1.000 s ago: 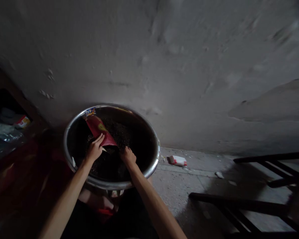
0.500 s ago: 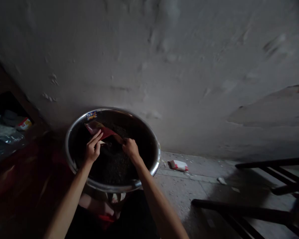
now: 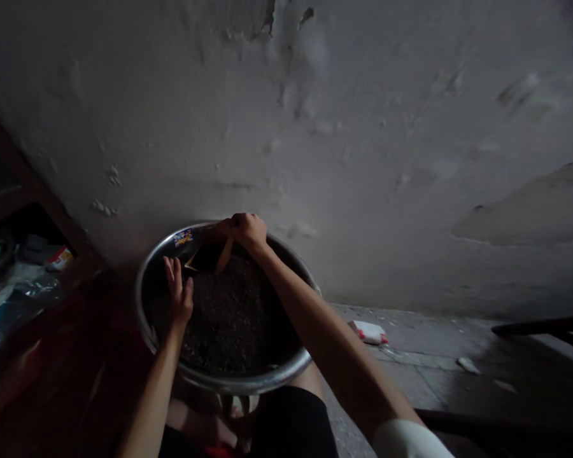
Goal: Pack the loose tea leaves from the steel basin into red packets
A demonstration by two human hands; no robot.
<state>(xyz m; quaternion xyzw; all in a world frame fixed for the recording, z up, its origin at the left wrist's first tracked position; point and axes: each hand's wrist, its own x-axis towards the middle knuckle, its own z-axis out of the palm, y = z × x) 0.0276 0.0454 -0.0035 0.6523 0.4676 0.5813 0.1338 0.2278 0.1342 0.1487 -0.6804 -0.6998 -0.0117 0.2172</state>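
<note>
A grey wall (image 3: pixel 363 159), its plaster blistering and flaking, is rising dimly behind a wide metal basin (image 3: pixel 229 383), which I am reading as a clock face. Out at nine o'clock, crumpled clear plastic (image 3: pixel 41 286) and a small packet (image 3: pixel 60 258) in red, yellow and white are lying among clutter. Near ten, the person's left hand (image 3: pixel 177 292) is hovering over the basin, its fingers spreading apart; whether a fingertip is brushing the bag, I cannot tell. A colourful sticker (image 3: pixel 183 237) is showing on the inner wall toward eleven. The bag (image 3: pixel 210 254) is leaning at half past eleven, its dark mouth gaping toward the person, while loose dark grains (image 3: pixel 232 318) are covering the bottom. At half past twelve the right hand (image 3: pixel 249 230) is clutching the bag's upper edge, fingers curling together. A leg in black shorts (image 3: pixel 293 420) is jutting out at five. Beyond three, a white and red wrapper (image 3: pixel 370 332) is lying on the floor (image 3: pixel 430 375).
</note>
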